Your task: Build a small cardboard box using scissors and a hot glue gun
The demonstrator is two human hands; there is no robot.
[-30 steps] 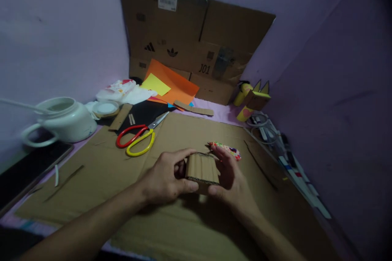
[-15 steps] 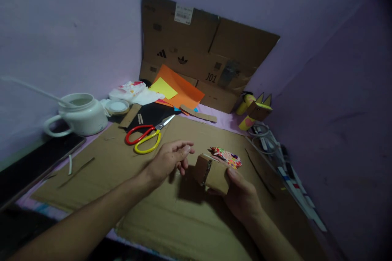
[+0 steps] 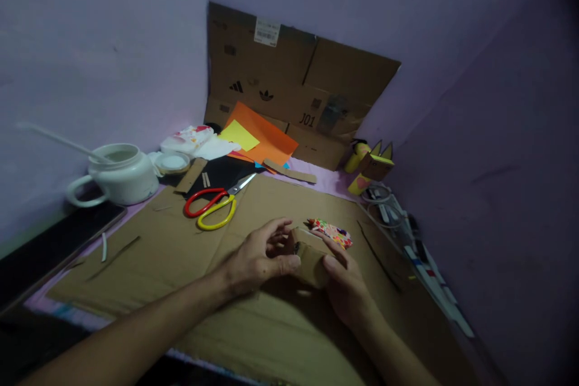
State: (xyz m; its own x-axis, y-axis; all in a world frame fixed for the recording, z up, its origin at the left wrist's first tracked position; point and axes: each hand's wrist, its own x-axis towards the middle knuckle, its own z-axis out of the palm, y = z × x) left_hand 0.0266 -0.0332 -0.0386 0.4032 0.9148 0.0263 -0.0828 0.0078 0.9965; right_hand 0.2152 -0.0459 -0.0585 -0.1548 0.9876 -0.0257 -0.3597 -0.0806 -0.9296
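A small folded cardboard box (image 3: pixel 311 262) is between my two hands, above the flat cardboard sheet (image 3: pixel 244 325). My right hand (image 3: pixel 348 283) grips its right side, thumb on the near face and fingers over the top. On the left side, my left hand (image 3: pixel 260 256) has its thumb against the box's near edge and its fingers curled behind, partly hidden. Just beyond the box lies a colourful patterned pouch (image 3: pixel 335 233) with pencil tips at its left end. Scissors (image 3: pixel 219 202) with one red and one yellow handle lie to the left, blades partly apart.
A white mug (image 3: pixel 124 178) with a stick stands at the left, beside a dark flat panel (image 3: pixel 54 247). Orange paper (image 3: pixel 269 132), yellow paper and cardboard strips lie at the back. Yellow cardboard figures (image 3: pixel 373 169) and cables are at the right.
My left hand has moved right and closed onto the box's left side. The box has turned slightly in my right hand, whose fingers now reach over its top. The view has shifted slightly.
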